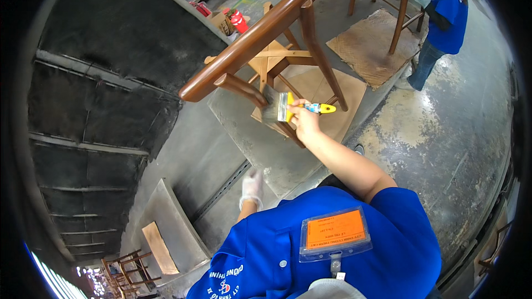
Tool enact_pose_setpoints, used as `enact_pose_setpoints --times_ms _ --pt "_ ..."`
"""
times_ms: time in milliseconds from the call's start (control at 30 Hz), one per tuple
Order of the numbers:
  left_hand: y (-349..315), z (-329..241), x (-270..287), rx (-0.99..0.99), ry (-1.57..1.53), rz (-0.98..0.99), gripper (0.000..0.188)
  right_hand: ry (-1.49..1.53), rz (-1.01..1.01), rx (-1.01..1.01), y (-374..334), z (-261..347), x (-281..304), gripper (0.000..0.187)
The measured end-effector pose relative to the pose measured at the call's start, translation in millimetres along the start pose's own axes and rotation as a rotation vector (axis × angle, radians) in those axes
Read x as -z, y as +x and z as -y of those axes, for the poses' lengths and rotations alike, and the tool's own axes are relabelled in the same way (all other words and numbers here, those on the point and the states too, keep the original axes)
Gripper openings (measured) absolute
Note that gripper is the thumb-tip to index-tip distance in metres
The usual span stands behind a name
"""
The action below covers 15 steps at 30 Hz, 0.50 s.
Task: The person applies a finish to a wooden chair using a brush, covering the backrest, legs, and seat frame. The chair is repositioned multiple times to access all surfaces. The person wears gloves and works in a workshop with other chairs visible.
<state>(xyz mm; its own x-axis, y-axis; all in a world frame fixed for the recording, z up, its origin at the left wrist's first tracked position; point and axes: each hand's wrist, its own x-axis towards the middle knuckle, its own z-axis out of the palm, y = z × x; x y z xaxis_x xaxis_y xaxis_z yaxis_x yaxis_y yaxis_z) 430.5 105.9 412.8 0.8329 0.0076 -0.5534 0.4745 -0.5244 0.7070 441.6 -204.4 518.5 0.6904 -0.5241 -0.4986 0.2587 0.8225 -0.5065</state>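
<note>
My bare right hand [303,118] is closed around a wide paintbrush [285,107] with a yellow handle and a metal band. The dark bristles point left, against or just beside a short post of a brown wooden chair [257,33]; I cannot tell whether they touch. The chair has a thick, glossy top rail, dark legs and a paler seat underside with crossed bars. My left hand [252,186] wears a white glove and hangs low, apart from the chair. Its fingers are smeared, so their pose is unclear.
Cardboard [341,86] lies under the chair on a grey platform [238,124]. Dark panels [94,111] line the left. At upper right, a person in blue [446,19] stands by another wooden chair [400,25]. Red bottles [238,21] stand behind the chair.
</note>
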Motion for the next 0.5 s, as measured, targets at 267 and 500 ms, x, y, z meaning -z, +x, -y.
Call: enact_pose_setpoints --times_ms 267,500 --pt "-40 -300 -42 -1.093 -0.385 0.042 0.035 -0.164 0.121 0.186 46 113 166 0.024" --pt "-44 -382 -84 -1.072 -0.756 -0.099 0.031 -0.1 -0.452 0.113 36 184 333 0.028"
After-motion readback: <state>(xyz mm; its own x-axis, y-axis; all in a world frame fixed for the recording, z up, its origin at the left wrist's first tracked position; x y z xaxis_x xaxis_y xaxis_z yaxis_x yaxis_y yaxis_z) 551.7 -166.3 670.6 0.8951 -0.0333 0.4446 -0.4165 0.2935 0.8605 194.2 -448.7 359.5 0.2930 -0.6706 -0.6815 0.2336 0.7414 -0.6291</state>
